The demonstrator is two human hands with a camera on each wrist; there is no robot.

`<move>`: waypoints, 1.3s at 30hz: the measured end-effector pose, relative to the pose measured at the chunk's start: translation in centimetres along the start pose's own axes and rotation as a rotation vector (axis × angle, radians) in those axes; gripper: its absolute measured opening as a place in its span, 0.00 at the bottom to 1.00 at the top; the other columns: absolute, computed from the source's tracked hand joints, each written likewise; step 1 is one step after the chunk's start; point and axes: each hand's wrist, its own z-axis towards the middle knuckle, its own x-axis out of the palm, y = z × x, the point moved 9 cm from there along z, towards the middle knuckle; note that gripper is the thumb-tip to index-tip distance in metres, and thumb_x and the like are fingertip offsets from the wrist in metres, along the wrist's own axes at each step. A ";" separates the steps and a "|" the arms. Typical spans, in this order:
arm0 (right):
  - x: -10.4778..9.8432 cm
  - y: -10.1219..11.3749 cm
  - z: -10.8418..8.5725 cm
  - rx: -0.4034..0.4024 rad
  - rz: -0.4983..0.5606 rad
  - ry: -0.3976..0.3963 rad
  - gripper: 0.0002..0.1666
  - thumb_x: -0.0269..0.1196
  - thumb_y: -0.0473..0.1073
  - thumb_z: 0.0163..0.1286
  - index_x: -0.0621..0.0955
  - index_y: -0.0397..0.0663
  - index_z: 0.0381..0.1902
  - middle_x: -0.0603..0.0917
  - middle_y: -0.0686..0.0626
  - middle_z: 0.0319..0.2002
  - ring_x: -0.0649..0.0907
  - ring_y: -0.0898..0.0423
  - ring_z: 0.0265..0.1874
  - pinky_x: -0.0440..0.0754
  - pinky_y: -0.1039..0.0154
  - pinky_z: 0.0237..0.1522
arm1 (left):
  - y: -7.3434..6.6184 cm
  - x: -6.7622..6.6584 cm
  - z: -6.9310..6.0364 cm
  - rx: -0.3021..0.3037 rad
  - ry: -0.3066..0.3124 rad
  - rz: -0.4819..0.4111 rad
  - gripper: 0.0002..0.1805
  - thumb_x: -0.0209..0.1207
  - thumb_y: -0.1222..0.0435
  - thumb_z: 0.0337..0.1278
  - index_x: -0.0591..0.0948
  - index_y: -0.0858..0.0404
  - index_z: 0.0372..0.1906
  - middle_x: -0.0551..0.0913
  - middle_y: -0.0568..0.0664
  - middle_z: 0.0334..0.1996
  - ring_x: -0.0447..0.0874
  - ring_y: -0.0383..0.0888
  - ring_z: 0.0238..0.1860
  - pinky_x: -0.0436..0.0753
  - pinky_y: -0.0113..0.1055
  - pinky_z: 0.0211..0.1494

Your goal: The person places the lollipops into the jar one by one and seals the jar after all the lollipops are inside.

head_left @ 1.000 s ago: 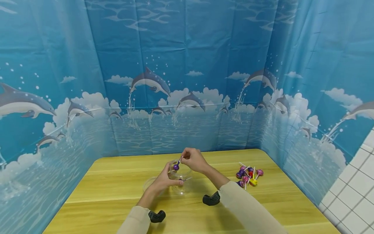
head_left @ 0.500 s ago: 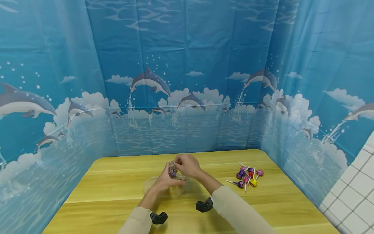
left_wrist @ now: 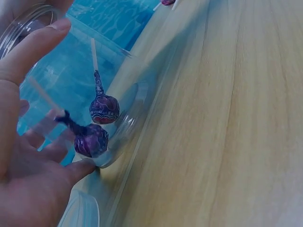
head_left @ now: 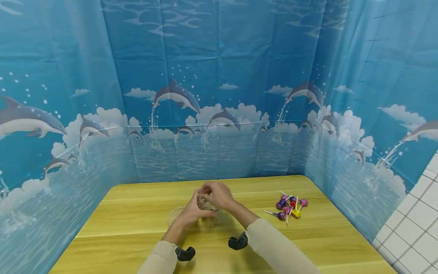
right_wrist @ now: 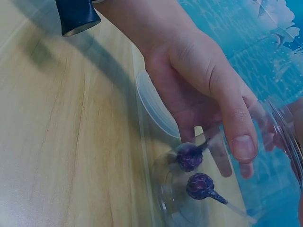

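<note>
My left hand point(head_left: 191, 211) grips the side of a clear jar point(head_left: 206, 206), thumb and fingers round its wall. Inside the jar, in the left wrist view, lie two purple-wrapped lollipops, one point(left_wrist: 104, 109) beside the other point(left_wrist: 91, 141), their sticks towards the mouth. The right wrist view shows the left hand point(right_wrist: 203, 80) round the jar too. My right hand point(head_left: 219, 196) is at the jar's mouth, fingers bent over the rim; whether they hold anything is hidden. In the right wrist view only a little of it point(right_wrist: 297, 118) appears at the right edge.
A clear round lid point(right_wrist: 152, 104) lies on the wooden table point(head_left: 137, 213), beside my left hand. Several wrapped lollipops, purple, pink, red and yellow point(head_left: 296, 214), are heaped on the right side. A blue dolphin-print curtain point(head_left: 219, 152) stands behind the table.
My right hand has moved left and down to the jar's mouth. The purple lollipop it held above the jar is no longer visible in its fingers. The left hand has kept its grip on the jar.
</note>
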 end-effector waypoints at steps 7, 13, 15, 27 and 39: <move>-1.0 -0.7 -0.4 -0.029 0.245 -0.080 0.04 0.69 0.38 0.73 0.87 0.47 0.44 0.88 0.56 0.37 0.86 0.58 0.37 0.83 0.58 0.41 | 0.4 -0.1 -0.1 -0.011 -0.004 0.031 0.53 0.70 0.69 0.62 0.48 0.55 0.81 0.55 0.62 0.77 0.53 0.65 0.77 0.65 0.63 0.70; -2.9 -1.6 -0.7 -0.066 0.332 -0.171 0.06 0.70 0.37 0.71 0.87 0.46 0.44 0.88 0.55 0.36 0.85 0.59 0.34 0.81 0.60 0.37 | 0.5 -0.2 0.1 -0.010 0.002 0.040 0.55 0.72 0.67 0.61 0.47 0.56 0.82 0.60 0.65 0.76 0.54 0.65 0.77 0.61 0.65 0.71; -3.4 -2.0 -0.9 -0.071 0.334 -0.185 0.07 0.71 0.37 0.70 0.87 0.46 0.45 0.88 0.55 0.35 0.85 0.59 0.34 0.81 0.60 0.36 | 0.4 -0.2 0.3 -0.004 0.006 0.049 0.55 0.72 0.67 0.61 0.47 0.55 0.82 0.60 0.64 0.76 0.53 0.66 0.77 0.60 0.66 0.71; -5.0 -4.4 -2.1 -0.002 0.289 -0.154 0.09 0.71 0.39 0.70 0.87 0.48 0.47 0.87 0.58 0.36 0.84 0.61 0.35 0.81 0.58 0.41 | 0.3 0.0 0.3 -0.006 0.008 0.083 0.53 0.71 0.66 0.62 0.50 0.52 0.83 0.58 0.67 0.76 0.55 0.67 0.76 0.63 0.65 0.70; -7.4 -6.4 -3.6 0.011 0.250 -0.129 0.09 0.71 0.39 0.71 0.87 0.48 0.48 0.87 0.59 0.35 0.84 0.60 0.35 0.81 0.57 0.41 | 0.1 0.0 0.0 0.005 0.000 0.084 0.53 0.72 0.66 0.61 0.51 0.54 0.82 0.59 0.69 0.75 0.59 0.69 0.74 0.72 0.59 0.64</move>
